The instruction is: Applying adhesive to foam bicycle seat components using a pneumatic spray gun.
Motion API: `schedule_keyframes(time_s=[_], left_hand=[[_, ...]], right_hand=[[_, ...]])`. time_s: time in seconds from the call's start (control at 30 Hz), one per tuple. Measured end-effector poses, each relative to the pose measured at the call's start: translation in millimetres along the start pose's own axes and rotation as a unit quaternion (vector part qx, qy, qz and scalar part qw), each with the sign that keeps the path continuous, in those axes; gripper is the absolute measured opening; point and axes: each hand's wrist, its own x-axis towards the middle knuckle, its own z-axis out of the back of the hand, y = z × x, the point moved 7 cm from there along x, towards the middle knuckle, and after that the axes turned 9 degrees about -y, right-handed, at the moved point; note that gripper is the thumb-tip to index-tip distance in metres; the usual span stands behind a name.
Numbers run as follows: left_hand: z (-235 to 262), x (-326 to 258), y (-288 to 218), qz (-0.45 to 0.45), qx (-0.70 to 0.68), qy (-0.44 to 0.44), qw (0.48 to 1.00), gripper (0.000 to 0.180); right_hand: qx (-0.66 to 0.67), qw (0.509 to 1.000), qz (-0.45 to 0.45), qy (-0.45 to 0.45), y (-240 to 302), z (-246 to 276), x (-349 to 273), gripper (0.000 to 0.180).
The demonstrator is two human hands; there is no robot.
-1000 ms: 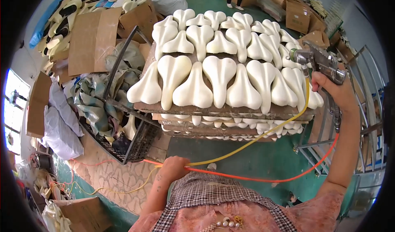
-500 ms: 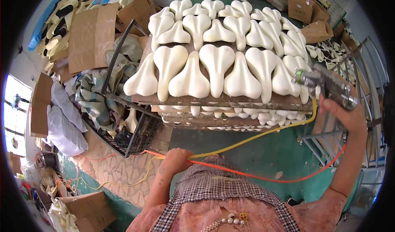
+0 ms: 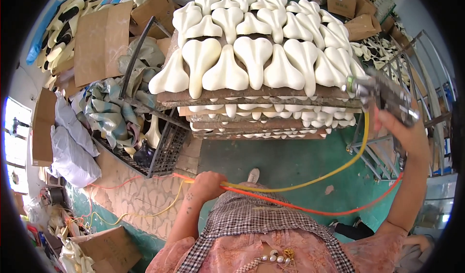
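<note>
metal spray gun (image 3: 382, 96) gripped in right hand (image 3: 404, 130), nozzle leftward; orange hose (image 3: 310, 209) and yellow hose (image 3: 310, 180) bunched in left hand (image 3: 207, 183)

Before you stands a stack of brown wooden boards (image 3: 252, 97), each layer carrying rows of cream-white saddle-shaped foam pieces (image 3: 254, 55). On the top board they lie edge to edge, wide and narrow ends alternating, from the near edge to the far one. More of them show between the lower boards (image 3: 261, 124), above the green floor (image 3: 290, 159).
</note>
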Motion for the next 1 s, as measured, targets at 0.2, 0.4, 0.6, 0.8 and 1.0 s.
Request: schedule_keyframes(time_s=[0.2, 0.4, 0.6, 0.8, 1.0], left_hand=[[6.1, 4.1, -9.8, 0.001, 0.009, -0.006, 1.0, 0.025], [1.9, 34.3, -30.5, 0.018, 0.014, -0.013, 1.0, 0.022], [-3.6, 78.7, -69.7, -0.012, 0.005, -0.051, 0.999, 0.021], [-6.0, 98.0, -87.9, 0.026, -0.016, -0.062, 0.998, 0.023], [-9.6, 98.3, -93.4, 0.017, -0.007, -0.037, 0.999, 0.024]], right_hand=[[-0.034, 0.999, 0.036, -0.023, -6.1, 22.7, 7.2, 0.038], [-0.045, 0.99, 0.102, -0.091, -8.8, 59.5, 80.9, 0.018], [-0.035, 0.988, 0.146, -0.044, -18.2, 73.3, 130.2, 0.017], [-0.052, 0.987, 0.149, -0.03, -38.0, 87.7, 145.2, 0.017], [-0.051, 0.993, 0.099, -0.049, -60.0, 103.4, 128.9, 0.022]])
